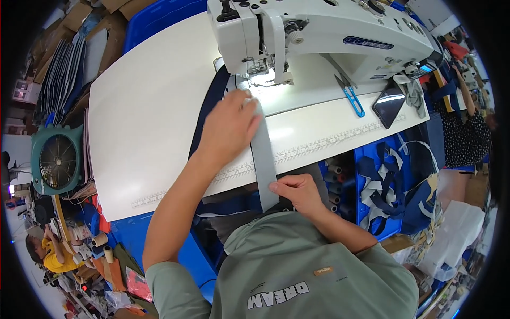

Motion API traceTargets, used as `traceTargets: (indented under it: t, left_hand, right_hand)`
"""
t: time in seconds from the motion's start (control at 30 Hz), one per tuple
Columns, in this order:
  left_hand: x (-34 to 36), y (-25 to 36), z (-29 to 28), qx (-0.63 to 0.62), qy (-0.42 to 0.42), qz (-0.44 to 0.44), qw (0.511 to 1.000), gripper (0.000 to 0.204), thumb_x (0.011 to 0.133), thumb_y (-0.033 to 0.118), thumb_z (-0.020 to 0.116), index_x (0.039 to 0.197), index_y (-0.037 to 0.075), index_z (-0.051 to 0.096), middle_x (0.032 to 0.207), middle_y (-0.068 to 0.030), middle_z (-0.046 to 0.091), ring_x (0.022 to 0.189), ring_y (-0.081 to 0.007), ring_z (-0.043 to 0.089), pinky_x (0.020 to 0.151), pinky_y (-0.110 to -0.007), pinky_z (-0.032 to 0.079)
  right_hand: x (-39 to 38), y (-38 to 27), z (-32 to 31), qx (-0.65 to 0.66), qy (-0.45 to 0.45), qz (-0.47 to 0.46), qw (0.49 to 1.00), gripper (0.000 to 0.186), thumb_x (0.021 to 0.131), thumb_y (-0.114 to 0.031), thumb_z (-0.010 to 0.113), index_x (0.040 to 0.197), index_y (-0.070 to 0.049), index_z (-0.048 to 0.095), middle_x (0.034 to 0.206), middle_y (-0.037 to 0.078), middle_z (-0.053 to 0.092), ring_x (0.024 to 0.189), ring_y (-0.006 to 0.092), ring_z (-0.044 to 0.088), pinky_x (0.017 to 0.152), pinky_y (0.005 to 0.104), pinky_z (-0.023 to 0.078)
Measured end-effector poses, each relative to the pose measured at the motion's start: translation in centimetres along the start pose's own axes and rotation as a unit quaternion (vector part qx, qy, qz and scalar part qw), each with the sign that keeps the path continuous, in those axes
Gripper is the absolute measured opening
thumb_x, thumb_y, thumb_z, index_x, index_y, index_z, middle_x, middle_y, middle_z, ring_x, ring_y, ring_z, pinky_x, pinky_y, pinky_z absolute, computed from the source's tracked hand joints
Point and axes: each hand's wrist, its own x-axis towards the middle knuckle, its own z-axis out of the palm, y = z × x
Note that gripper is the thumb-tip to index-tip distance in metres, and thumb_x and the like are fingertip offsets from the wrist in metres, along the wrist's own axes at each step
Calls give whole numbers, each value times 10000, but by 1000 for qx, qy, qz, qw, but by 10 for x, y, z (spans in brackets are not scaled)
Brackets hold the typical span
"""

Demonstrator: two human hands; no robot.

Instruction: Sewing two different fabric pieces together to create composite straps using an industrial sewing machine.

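A long grey fabric strip runs from under the needle area of a white sewing machine to the near table edge, where its end hangs over. My left hand lies just in front of the lit presser foot, its bent fingers gripping the strip's far part; the fingertips partly hide the cloth. Navy fabric curves along the left side of that hand. Near my body, my right hand pinches the strip's right edge near its lower end between thumb and finger.
Blue-handled thread snips, grey scissors and a dark phone lie right of the strip. A ruler scale follows the table's front edge. Below right sits a blue bin of scraps. A green fan stands left; other people work at both sides.
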Motion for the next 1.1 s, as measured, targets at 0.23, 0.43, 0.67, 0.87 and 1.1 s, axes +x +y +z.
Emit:
traceTargets:
  t: [0.23, 0.43, 0.67, 0.87, 1.1]
  left_hand:
    - [-1, -17, -2, -76, -57, 59, 994, 184, 879, 114, 738, 1008, 20, 645, 1147, -102, 647, 1049, -302, 649, 882, -381, 545]
    - [-7, -10, -4, -95, -13, 34, 995, 99, 900, 64, 683, 976, 30, 629, 1134, -89, 643, 984, -299, 641, 846, -394, 538]
    - [-9, 13, -25, -60, -77, -97, 990, 142, 899, 133, 690, 1011, 52, 657, 993, -73, 646, 904, -270, 640, 780, -377, 532]
    - [-11, 19, -18, -6, -67, -26, 997, 209, 881, 136, 722, 1071, 61, 677, 1116, -78, 670, 1020, -272, 647, 854, -362, 537]
    - [-17, -13, -6, -162, -113, 21, 980, 285, 877, 110, 717, 1155, 56, 678, 1264, -94, 632, 1165, -321, 602, 989, -425, 481]
  right_hand:
    - [3, 4, -1, 12, 37, -28, 999, 244, 938, -204, 774, 848, 22, 758, 662, -50, 586, 627, 36, 494, 563, 240, 408]
    - [4, 13, -1, 4, 34, -47, 998, 216, 936, -191, 777, 883, 17, 762, 676, -58, 602, 628, 24, 491, 552, 227, 385]
    - [-2, 6, 1, -22, 25, -41, 999, 217, 923, -154, 788, 808, -1, 687, 658, -65, 565, 625, 8, 448, 538, 220, 354]
    - [-4, 0, 2, -73, 38, -85, 993, 211, 914, -116, 787, 794, -12, 647, 662, -72, 533, 625, 0, 417, 536, 215, 329]
    - [-8, 0, 3, -37, 30, -65, 997, 238, 974, -164, 726, 821, 8, 666, 668, -46, 559, 650, 14, 463, 571, 228, 388]
